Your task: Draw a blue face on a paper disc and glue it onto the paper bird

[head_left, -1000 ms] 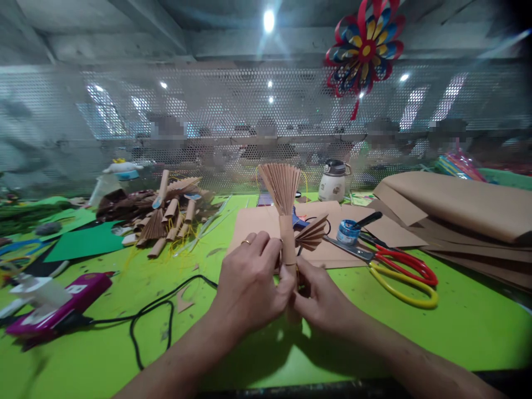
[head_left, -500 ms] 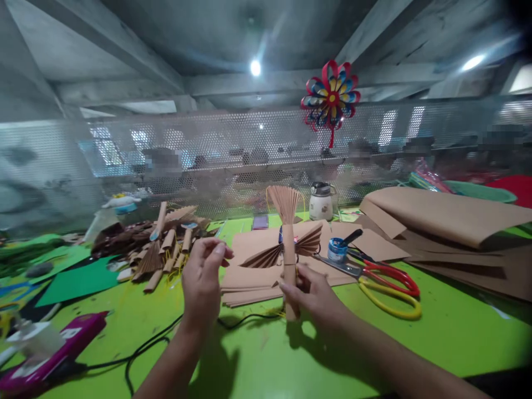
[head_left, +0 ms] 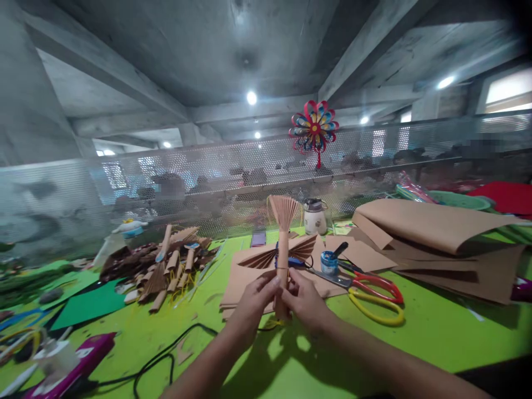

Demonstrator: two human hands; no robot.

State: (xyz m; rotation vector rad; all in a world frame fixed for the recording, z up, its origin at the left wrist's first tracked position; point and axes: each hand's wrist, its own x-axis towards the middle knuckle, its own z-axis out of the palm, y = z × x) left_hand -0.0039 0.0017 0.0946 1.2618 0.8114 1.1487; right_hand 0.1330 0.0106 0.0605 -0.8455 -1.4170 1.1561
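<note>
A brown paper figure [head_left: 283, 249], made of a rolled tube with a pleated fan on top and a pleated wing on each side, stands upright in front of me. My left hand [head_left: 258, 302] pinches the tube's lower part from the left. From the right, my right hand [head_left: 306, 302] grips the same part with thumb and fingers. A thin dark line, perhaps thread or wire, circles the tube just above my fingertips. Behind the figure lie stacked brown paper sheets [head_left: 239, 282]. To the right, scissors [head_left: 374, 299] with red and yellow handles rest near an open blue jar [head_left: 330, 262].
On the left, rolled paper pieces [head_left: 172, 271] are heaped beside green sheets [head_left: 89, 305]. A purple power strip [head_left: 93, 354] trails a black cord [head_left: 160, 354]. Large brown paper [head_left: 428, 221] covers the right side. A white bottle [head_left: 315, 217] stands before the perforated screen [head_left: 216, 183].
My left hand has come in from the left and now holds the tube along with my right hand. The figure stays upright; the camera view has tilted up slightly.
</note>
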